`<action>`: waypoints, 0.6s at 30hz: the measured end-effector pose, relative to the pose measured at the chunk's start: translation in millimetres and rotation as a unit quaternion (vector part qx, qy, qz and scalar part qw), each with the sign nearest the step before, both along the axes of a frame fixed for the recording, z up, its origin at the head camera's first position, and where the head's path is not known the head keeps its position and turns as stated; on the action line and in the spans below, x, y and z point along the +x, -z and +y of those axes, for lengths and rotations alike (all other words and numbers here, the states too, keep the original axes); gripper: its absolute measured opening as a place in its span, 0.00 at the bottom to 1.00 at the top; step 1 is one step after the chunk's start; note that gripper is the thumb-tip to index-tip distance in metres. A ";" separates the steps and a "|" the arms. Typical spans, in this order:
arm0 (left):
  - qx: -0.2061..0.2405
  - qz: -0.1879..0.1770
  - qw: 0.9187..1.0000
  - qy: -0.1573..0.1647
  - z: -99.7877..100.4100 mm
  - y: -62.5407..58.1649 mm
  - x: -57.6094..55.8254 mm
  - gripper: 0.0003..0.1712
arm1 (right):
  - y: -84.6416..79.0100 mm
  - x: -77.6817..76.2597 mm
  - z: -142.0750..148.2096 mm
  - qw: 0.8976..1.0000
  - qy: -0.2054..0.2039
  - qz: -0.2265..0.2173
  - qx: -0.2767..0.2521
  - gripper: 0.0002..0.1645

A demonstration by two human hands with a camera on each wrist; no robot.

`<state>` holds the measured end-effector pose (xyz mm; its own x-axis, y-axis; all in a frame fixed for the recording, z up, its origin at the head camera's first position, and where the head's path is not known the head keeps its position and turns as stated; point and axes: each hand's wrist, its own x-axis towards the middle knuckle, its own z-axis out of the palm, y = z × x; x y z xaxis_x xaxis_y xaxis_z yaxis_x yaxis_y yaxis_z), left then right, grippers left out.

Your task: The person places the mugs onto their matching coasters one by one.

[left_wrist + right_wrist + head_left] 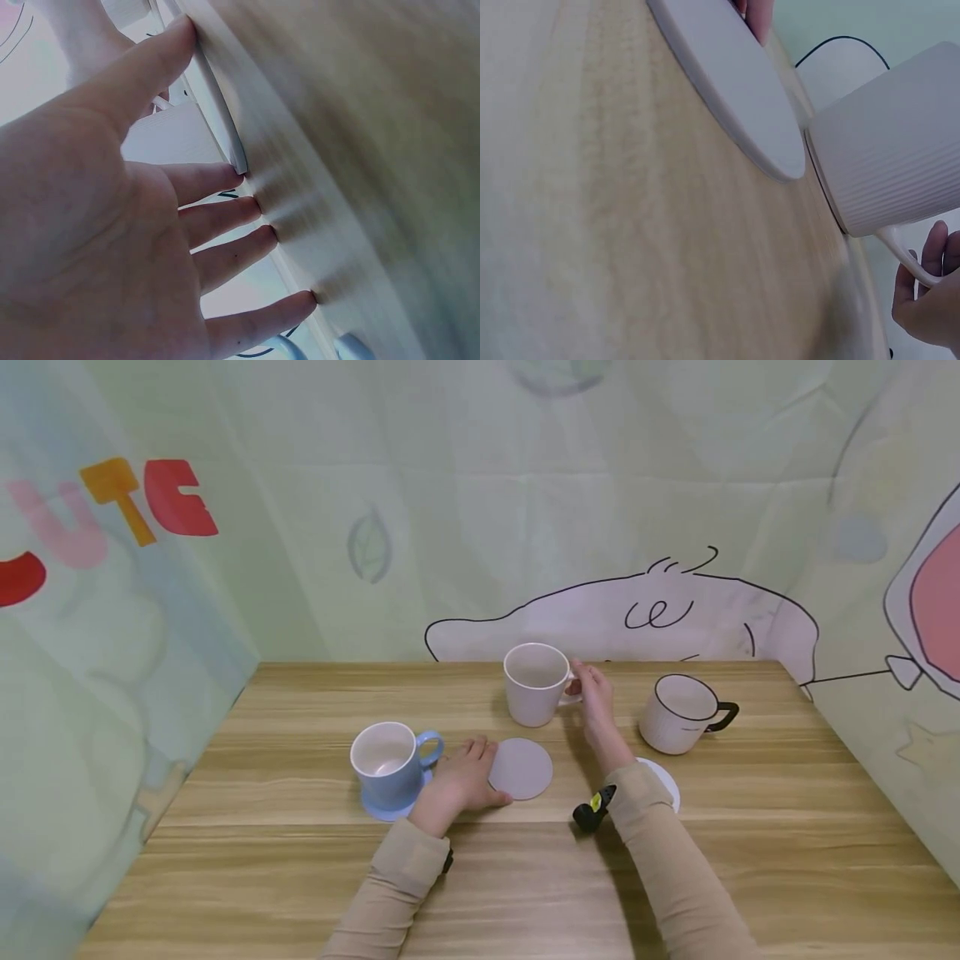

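With curled fingers, my right hand (596, 700) grips the handle of a pale pinkish-white mug (531, 700) standing upright behind a round grey coaster (525, 768). The right wrist view shows the ribbed side of this mug (892, 142) and the fingers at its handle. My left hand (467, 777) lies at the coaster's left edge, fingers spread and fairly straight. In the left wrist view the thumb and index fingertip touch the rim of the coaster (217, 105), while the other fingertips rest on the table.
On the left a blue mug (390, 777) stands on a blue coaster (382, 814). To the right is a white mug (671, 727) with a black rim and handle. A white coaster (669, 785) lies partly under the right sleeve. A printed cloth (450, 527) hangs behind the wooden table (262, 877).
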<state>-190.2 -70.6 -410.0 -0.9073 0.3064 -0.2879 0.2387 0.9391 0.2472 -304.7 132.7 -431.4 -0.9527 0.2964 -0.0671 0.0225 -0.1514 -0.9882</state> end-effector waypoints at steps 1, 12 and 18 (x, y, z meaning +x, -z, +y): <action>-0.001 0.001 1.000 0.000 0.3 -0.2 0.0 0.51 | -0.3 0.0 0.5 1.000 -0.002 0.000 -0.009 0.20; -0.001 0.004 1.000 0.002 0.3 1.5 0.0 0.52 | -1.0 -0.1 5.5 0.994 -0.046 0.002 -0.103 0.23; 0.001 0.005 1.000 0.002 0.6 2.2 -0.5 0.51 | -3.7 3.4 7.0 0.986 -0.071 0.003 -0.152 0.24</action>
<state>-190.7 -70.1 -412.2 -0.9086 0.3112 -0.2785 0.2456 0.9376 0.2463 -301.3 139.7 -427.7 -0.9837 0.1268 -0.1272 0.0600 -0.4354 -0.8982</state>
